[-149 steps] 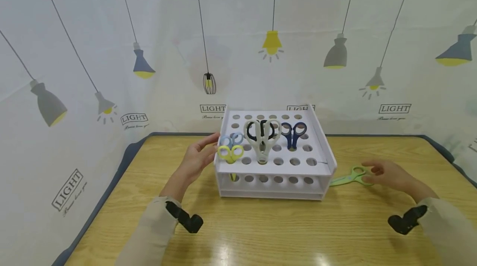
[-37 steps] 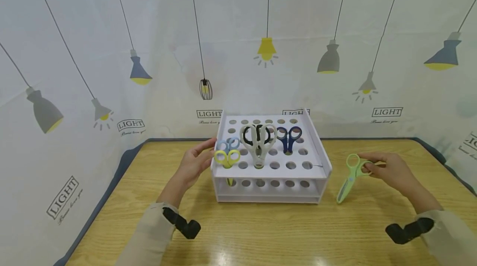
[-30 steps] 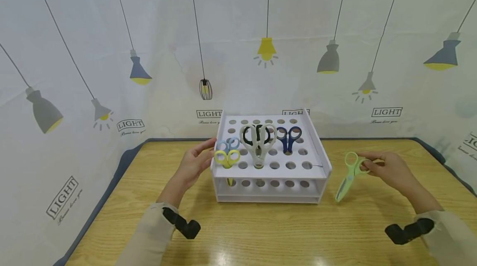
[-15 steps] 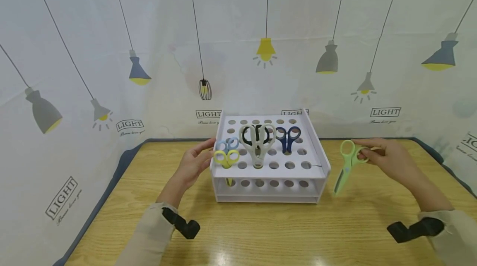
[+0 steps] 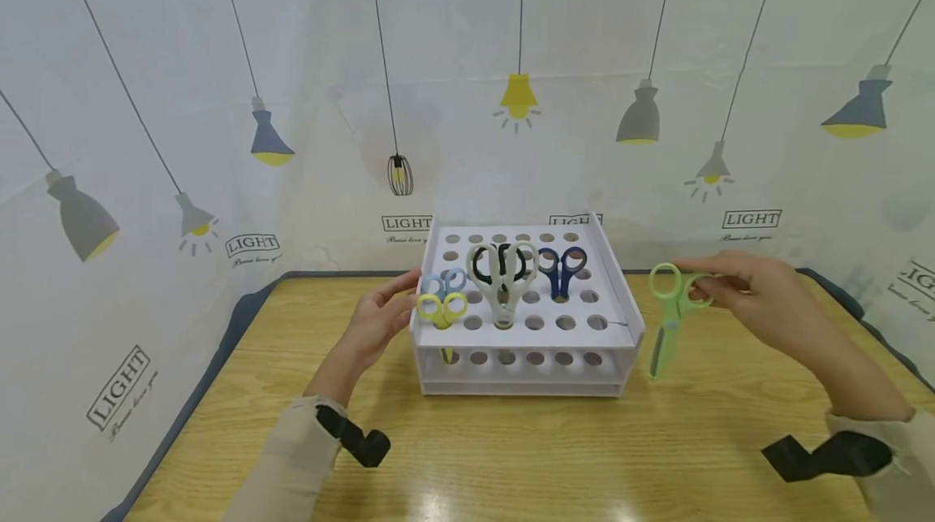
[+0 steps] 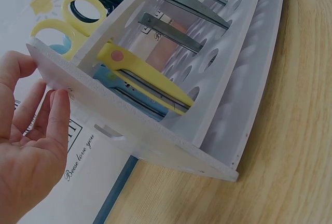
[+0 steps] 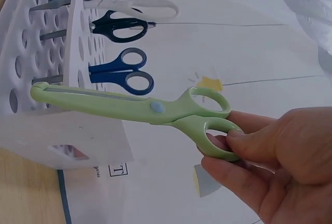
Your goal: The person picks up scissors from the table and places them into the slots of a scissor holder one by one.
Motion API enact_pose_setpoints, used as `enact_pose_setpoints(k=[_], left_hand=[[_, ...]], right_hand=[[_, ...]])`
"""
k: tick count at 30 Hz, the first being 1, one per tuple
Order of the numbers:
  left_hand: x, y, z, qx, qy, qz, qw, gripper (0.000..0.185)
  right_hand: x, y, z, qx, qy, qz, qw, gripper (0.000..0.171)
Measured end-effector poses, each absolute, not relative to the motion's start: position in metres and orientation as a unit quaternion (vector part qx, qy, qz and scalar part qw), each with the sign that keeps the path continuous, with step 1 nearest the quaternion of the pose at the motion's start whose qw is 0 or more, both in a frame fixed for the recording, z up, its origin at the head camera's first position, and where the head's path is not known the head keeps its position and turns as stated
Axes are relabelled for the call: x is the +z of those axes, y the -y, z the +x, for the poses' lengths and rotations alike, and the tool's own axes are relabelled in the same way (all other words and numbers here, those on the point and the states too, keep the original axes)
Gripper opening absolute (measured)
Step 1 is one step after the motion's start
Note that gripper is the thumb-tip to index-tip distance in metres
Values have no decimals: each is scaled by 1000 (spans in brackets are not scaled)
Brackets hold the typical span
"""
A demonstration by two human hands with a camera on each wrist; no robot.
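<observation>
My right hand pinches light-green scissors by one finger loop, thumb against fingers. They hang blades down above the table, just right of a white two-tier rack with round holes. In the right wrist view their closed blades overlap the rack's near corner. My left hand touches the rack's left side panel with loosely bent fingers. Standing handles up in the holes are yellow scissors, light-blue scissors, large whitish scissors, black scissors and navy scissors.
The rack stands on a wood-grain table near its dark-edged back. A white curtain printed with hanging lamps closes off the back and sides. A black strap with a camera sits on each wrist.
The green scissors lay on the table beside the rack; my right hand has taken hold, lifted them and turned them blades down, then moved up and slightly left. My left hand stays at the rack.
</observation>
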State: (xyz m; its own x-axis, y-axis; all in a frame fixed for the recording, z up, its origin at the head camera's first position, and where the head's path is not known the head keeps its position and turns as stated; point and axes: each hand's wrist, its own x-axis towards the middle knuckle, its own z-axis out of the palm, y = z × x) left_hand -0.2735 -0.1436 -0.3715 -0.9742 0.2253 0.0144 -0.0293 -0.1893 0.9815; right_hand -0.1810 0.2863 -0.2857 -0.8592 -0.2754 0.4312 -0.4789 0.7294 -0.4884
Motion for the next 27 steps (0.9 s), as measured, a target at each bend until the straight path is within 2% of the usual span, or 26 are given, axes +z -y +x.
enact_pose_setpoints(k=[12,20,27], left_hand=[[-372,143,-274,767,-632,74,82,48],[-375,146,-275,773,-625,76,80,47],[-374,144,-275,774,-623,79,80,49]], right_hand=[[-265,-250,-185,250,906,266,214,35],[-261,-220,-209,278,884,288,243,36],[-270,-206,-227,281,889,268,242,34]])
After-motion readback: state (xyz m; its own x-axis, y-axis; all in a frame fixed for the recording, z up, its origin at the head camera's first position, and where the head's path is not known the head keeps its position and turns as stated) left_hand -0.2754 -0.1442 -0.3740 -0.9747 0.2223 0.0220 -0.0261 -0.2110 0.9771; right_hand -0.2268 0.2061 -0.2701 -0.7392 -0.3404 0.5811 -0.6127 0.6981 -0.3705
